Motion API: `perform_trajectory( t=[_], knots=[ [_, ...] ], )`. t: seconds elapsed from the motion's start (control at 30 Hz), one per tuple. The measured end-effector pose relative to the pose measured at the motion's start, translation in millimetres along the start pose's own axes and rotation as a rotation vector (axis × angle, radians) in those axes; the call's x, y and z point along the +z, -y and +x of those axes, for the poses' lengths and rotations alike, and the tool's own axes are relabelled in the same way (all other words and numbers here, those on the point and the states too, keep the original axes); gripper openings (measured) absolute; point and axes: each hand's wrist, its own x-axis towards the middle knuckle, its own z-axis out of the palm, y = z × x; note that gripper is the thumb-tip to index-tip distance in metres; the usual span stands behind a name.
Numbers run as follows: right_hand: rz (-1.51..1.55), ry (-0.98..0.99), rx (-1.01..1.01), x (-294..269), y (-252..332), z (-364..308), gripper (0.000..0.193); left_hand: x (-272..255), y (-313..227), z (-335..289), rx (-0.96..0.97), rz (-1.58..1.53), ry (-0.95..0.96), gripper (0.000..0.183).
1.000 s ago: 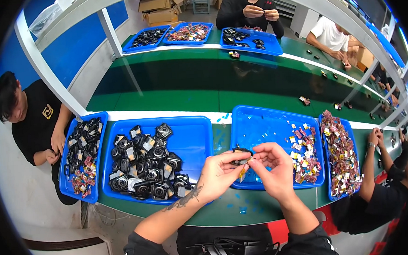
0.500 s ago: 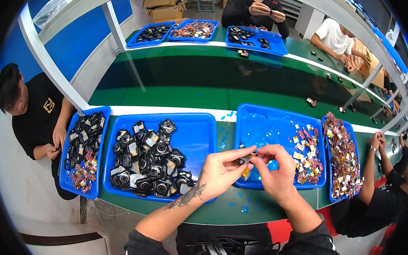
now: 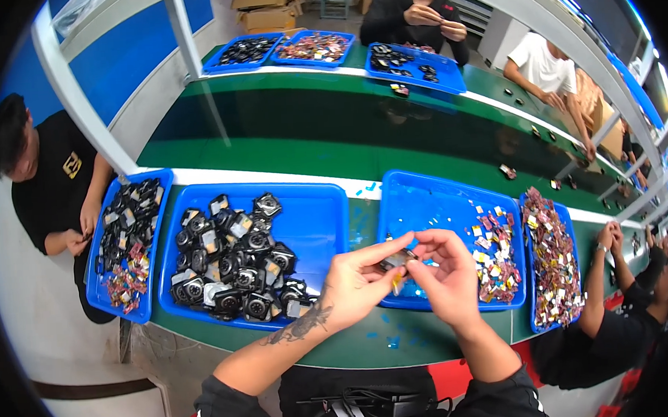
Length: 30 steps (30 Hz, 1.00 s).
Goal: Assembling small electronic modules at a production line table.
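Note:
In front of me, over the near edge of a blue tray (image 3: 416, 196), both my hands pinch one small dark watch part (image 3: 399, 259). A bit of yellow tab hangs below it. My left hand (image 3: 357, 284) grips it from the left between thumb and fingers. From the other side, my right hand (image 3: 451, 279) has its thumb and fingertips closed on the part's right end. Fingers hide much of it. Left of my hands, another blue tray (image 3: 311, 210) carries a heap of black watch cases (image 3: 231, 263) with round sensor backs.
Small pink, white and yellow pieces (image 3: 498, 264) fill the first tray's right side; a fuller heap (image 3: 552, 265) lies beyond. A co-worker (image 3: 52, 170) handles something at a mixed tray on the left. Blue film scraps (image 3: 393, 342) dot the green bench. White frame posts (image 3: 87, 108) rise around it.
My fingers have shifted slightly around the part, and my right fingers now curl over it more. The whole view has moved a little. Across the bench, the white-shirted person's arm has reached forward.

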Motion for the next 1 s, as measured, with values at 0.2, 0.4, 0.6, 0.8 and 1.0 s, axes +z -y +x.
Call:
perform_trajectory(
  t=[0.2, 0.4, 0.6, 0.8, 1.0],
  knots=[
    [-0.469, 0.091, -0.267, -4.3, 8.9, 10.0, 0.038, -1.4, -0.6, 6.9, -0.106, -0.136, -0.015, 0.083],
    [-0.144, 0.164, -0.063, 14.3, 13.0, 38.6, 0.042, -20.5, -3.6, 9.3, -0.032, -0.19, -0.057, 0.072],
    [-0.127, 0.266, -0.063, 9.0, 11.7, 63.9, 0.039, -25.4, 3.9, 16.6, 0.046, -0.264, -0.072, 0.071],
    [-0.235, 0.166, 0.047, -39.1, -46.0, 204.3, 0.031, -122.8, -51.2, -8.1, -0.06, 0.917, -0.547, 0.023],
    [-0.945, -0.124, -0.074, -84.1, -117.6, 262.4, 0.031, -203.6, -0.1, -29.0, 0.247, 1.917, -0.61, 0.033]
  ],
)
